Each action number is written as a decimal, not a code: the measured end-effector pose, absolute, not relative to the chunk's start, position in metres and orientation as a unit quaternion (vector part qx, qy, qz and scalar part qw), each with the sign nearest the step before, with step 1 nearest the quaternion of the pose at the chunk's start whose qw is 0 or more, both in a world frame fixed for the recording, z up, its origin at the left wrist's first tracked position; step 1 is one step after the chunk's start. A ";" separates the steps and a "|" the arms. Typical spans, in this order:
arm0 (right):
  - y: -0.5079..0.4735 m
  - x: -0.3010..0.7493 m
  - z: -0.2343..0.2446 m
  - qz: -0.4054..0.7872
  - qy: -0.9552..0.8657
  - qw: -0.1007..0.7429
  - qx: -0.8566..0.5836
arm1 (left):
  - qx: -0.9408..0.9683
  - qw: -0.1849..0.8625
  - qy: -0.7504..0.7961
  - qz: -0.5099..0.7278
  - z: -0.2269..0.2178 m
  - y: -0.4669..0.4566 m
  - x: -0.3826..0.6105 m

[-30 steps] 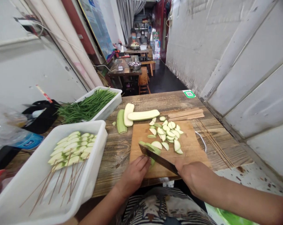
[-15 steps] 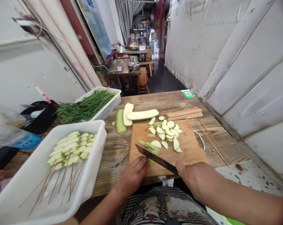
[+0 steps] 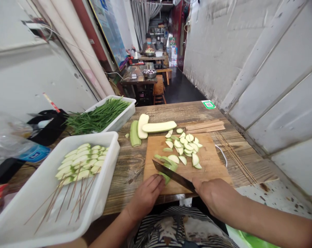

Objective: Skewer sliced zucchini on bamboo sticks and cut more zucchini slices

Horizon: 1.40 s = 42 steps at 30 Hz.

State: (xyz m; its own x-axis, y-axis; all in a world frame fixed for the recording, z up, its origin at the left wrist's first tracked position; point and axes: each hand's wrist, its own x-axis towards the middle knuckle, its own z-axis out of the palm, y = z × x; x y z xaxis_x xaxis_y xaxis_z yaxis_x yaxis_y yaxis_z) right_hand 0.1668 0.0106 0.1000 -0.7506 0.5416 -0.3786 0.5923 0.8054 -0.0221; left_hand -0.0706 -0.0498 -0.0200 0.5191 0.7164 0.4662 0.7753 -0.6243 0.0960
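On the wooden cutting board [image 3: 210, 162], my left hand [image 3: 148, 193] presses its bent fingers on a green zucchini piece [image 3: 166, 178] near the front edge. My right hand [image 3: 215, 196] grips the handle of a kitchen knife [image 3: 175, 176], its dark blade lying slantwise across the zucchini, close to my left fingertips. Cut pieces lean together just beyond the blade. Half-round zucchini slices [image 3: 189, 147] lie scattered over the back of the board. Behind it rest three long zucchini pieces: one pale side up [image 3: 159, 126], another pale one [image 3: 143, 126], and one green side up [image 3: 134, 134].
At left, a white tub [image 3: 112, 151] holds skewered zucchini slices [image 3: 80, 160]. Behind it stands a tub of green chives [image 3: 101, 115]. Bamboo skewers [image 3: 206, 126] lie behind the board, and more skewers [image 3: 236, 158] to its right. A person [image 3: 148, 43] is far back.
The whole view has shifted slightly, so everything sits a little further right. Both hands, the knife and the zucchini keep nearly the same places on the board.
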 end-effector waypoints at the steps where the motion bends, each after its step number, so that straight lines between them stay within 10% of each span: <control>1: 0.009 0.168 0.101 -0.063 0.934 0.178 0.304 | -0.868 0.061 -0.430 -0.239 -0.020 -0.051 -0.071; 42: -0.013 0.168 0.113 -0.049 0.947 0.134 0.289 | -0.854 0.030 -0.436 -0.282 -0.036 -0.062 -0.079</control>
State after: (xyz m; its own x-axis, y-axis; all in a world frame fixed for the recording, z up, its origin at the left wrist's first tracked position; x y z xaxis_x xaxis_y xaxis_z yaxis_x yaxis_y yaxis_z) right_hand 0.1676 -0.0128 0.1126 -0.7974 0.5338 -0.2815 0.5602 0.8282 -0.0165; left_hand -0.0790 -0.0615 -0.0356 0.4598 0.7283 0.5080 0.7623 -0.6172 0.1949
